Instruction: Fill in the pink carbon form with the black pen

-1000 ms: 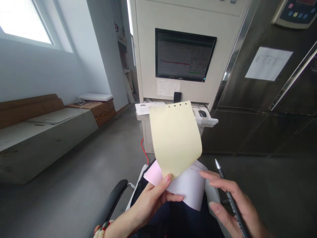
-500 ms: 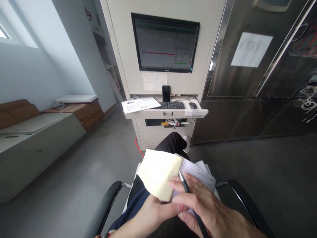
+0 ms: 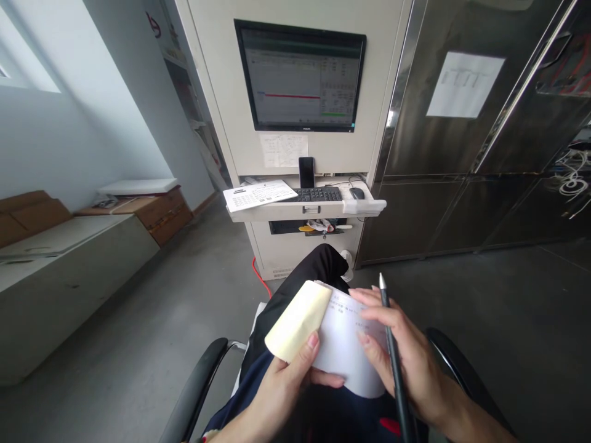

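Note:
Seated in a chair, I hold a small pad of forms over my lap. My left hand [image 3: 289, 384] pinches the folded-back yellow sheet [image 3: 298, 320] at the pad's lower left, thumb on top. A white sheet [image 3: 344, 344] with a few printed lines lies exposed beside it. My right hand [image 3: 406, 363] rests its fingertips on the white sheet's right side. A dark pen [image 3: 392, 357] sits between that hand's fingers, tip pointing up and away.
Straight ahead stands a beige cabinet with a monitor [image 3: 300, 77], a pull-out shelf [image 3: 305, 209] carrying a keyboard, mouse, phone and a printed paper. Steel doors [image 3: 462, 154] fill the right. A low bench [image 3: 69, 264] runs along the left wall. Black chair armrests [image 3: 194, 394] flank my lap.
The yellow sheet, held up a second ago, has been folded down and back to the left, uncovering the white sheet. My right hand shifted right, and the pen now points upward.

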`<action>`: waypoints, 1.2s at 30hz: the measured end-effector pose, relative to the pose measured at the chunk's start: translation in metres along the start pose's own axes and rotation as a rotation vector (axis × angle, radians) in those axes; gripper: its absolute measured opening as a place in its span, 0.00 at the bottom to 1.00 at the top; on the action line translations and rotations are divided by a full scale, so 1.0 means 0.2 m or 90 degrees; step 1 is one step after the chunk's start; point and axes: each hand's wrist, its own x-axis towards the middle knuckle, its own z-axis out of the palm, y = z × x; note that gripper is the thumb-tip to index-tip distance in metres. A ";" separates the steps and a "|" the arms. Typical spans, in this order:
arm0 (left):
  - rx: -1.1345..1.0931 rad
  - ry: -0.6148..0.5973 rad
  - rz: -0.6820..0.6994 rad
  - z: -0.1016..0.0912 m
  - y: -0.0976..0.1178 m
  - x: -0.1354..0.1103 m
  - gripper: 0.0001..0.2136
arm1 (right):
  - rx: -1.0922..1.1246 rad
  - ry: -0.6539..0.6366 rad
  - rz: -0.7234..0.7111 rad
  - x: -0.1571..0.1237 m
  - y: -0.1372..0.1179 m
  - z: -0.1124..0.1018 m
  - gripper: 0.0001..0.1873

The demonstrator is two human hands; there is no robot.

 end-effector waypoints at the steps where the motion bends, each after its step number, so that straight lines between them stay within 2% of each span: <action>1: -0.004 0.019 0.006 0.01 0.01 0.00 0.32 | 0.002 0.010 0.058 0.00 0.02 -0.01 0.13; 5: -0.013 0.081 0.036 0.05 0.03 -0.02 0.32 | 0.046 -0.033 0.242 0.02 0.05 -0.07 0.09; 9: -0.060 0.101 0.035 0.04 0.01 -0.01 0.32 | 0.062 -0.050 0.306 0.07 0.03 -0.13 0.10; 12: -0.085 0.143 0.063 0.02 0.00 0.01 0.31 | 0.066 -0.086 0.334 0.09 0.03 -0.17 0.11; 18: -0.062 0.173 0.107 -0.02 -0.04 0.03 0.26 | 0.025 -0.123 0.356 0.10 0.07 -0.26 0.16; 22: -0.043 0.170 0.107 -0.03 -0.05 0.04 0.26 | 0.020 -0.161 0.372 0.09 0.08 -0.30 0.16; 29: 0.040 0.138 0.167 -0.01 -0.02 0.03 0.27 | 0.048 -0.169 0.371 0.09 0.05 -0.30 0.17; 36: 0.004 0.140 0.167 0.00 -0.02 0.04 0.27 | 0.064 -0.155 0.350 0.08 0.04 -0.29 0.17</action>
